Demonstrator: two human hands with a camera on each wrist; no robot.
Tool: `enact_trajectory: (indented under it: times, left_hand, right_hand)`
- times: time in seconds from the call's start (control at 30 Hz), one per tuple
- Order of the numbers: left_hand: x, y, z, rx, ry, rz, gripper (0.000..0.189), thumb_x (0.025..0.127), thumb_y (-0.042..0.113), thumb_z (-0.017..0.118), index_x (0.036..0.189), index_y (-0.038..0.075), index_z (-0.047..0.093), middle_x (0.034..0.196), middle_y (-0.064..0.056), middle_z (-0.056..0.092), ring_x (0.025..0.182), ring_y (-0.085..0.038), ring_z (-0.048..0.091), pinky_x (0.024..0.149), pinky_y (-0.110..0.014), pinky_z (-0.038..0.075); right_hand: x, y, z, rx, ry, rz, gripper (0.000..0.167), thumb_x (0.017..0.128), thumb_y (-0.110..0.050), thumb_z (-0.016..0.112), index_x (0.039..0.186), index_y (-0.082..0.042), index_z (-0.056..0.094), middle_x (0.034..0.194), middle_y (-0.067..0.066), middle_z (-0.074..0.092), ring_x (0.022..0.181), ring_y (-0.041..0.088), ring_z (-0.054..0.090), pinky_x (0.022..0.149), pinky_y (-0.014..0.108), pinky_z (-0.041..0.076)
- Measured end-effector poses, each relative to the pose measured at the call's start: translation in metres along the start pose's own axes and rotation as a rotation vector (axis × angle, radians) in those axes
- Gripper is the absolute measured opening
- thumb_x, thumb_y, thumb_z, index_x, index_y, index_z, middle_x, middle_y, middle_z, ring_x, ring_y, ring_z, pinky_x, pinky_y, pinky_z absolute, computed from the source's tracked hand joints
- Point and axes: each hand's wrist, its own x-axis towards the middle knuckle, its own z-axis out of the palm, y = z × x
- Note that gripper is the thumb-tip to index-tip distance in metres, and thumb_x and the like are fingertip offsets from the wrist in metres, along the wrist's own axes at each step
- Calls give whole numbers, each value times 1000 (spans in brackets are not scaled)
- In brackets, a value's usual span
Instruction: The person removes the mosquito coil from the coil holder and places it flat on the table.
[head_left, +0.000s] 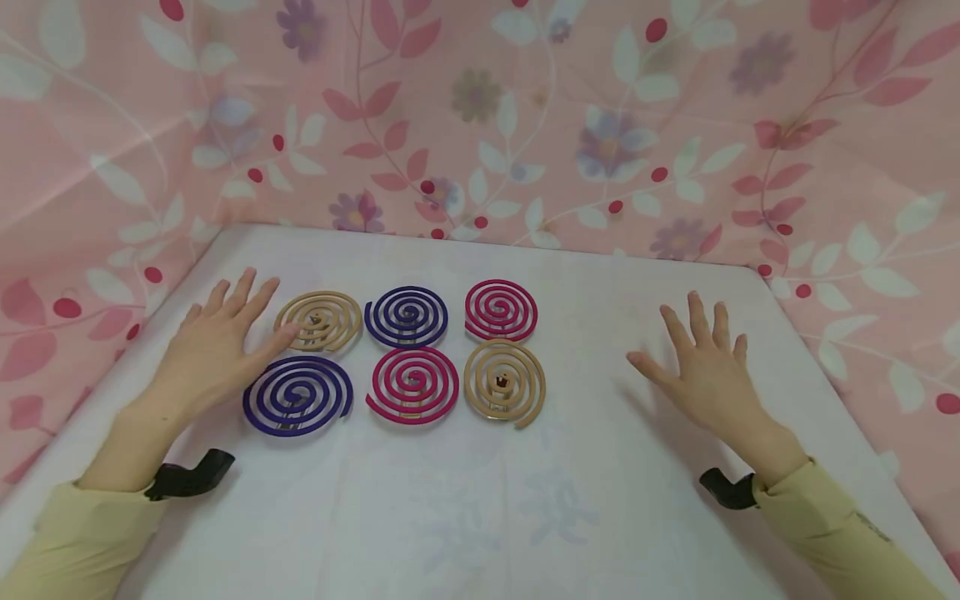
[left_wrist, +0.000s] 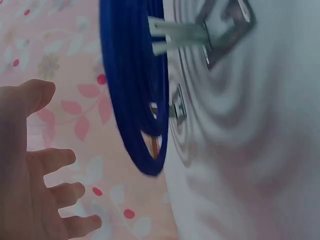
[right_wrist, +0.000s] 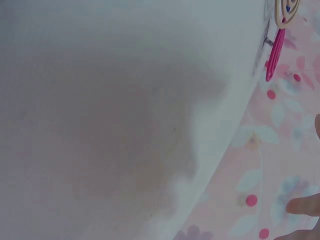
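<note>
Two rows of spiral mosquito coils stand raised on small metal stands. In the back row are a tan coil (head_left: 318, 320), a dark blue coil (head_left: 409, 314) and a pink coil (head_left: 501, 309). The front row has another blue coil (head_left: 300, 395), a pink one and a tan one. My left hand (head_left: 213, 346) hovers at the left end with fingers spread, its thumb overlapping the back tan coil in the head view. Its palm holds nothing in the left wrist view, beside a blue coil (left_wrist: 132, 90) on its stand (left_wrist: 192, 36). My right hand (head_left: 708, 375), fingers spread, is above the table's right side.
The coils stand on a white-covered table (head_left: 600, 500). Pink floral cloth (head_left: 480, 108) hangs behind it and along both sides. A black strap end (head_left: 193, 473) sticks out at the left wrist, and another (head_left: 727, 488) at the right wrist.
</note>
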Motion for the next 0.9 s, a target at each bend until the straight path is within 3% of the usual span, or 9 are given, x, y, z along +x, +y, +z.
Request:
enact_trajectory:
  times: [0.3,0.37,0.5,0.6,0.73,0.9]
  left_hand:
    - [-1,20,3,-153,-17,-8,79,98,54,53,159,15,25,164,-20,20,146,-50,23,109,-75,22]
    - [-1,25,5,-177,-14,-10,77,98,52,56,159,14,27,162,-21,25,145,-49,27,108,-75,24]
    - [-2,35,9,-225,39,11,68,97,42,61,154,12,37,157,-21,36,140,-50,36,106,-74,29]
    - [-4,42,11,-275,104,22,60,98,36,62,150,11,45,148,-26,47,128,-51,49,100,-71,37]
    - [-7,55,11,-406,107,6,53,100,33,59,147,13,48,137,-28,57,118,-52,57,96,-68,45]
    - [-3,78,14,-628,53,29,46,102,23,58,142,3,51,138,-22,57,122,-42,59,99,-54,50]
  right_hand:
    - [-1,-14,1,95,43,-53,86,94,-57,59,154,-2,30,165,25,10,150,52,5,113,76,8]
    - [-2,-15,2,125,49,-60,84,94,-54,62,153,-2,33,164,25,14,149,51,13,113,74,15]
    - [-6,-18,8,193,74,-69,76,94,-46,66,150,-3,39,162,22,25,143,50,28,107,72,30]
    - [-6,-22,12,265,97,-82,67,95,-39,67,147,-4,43,158,21,34,139,47,36,104,71,34]
    - [-6,-31,15,416,48,-57,60,97,-33,66,146,-6,45,152,19,44,134,43,45,106,63,39]
    - [-3,-47,16,632,-50,24,54,100,-32,62,145,-9,46,148,15,49,133,34,50,109,49,44]
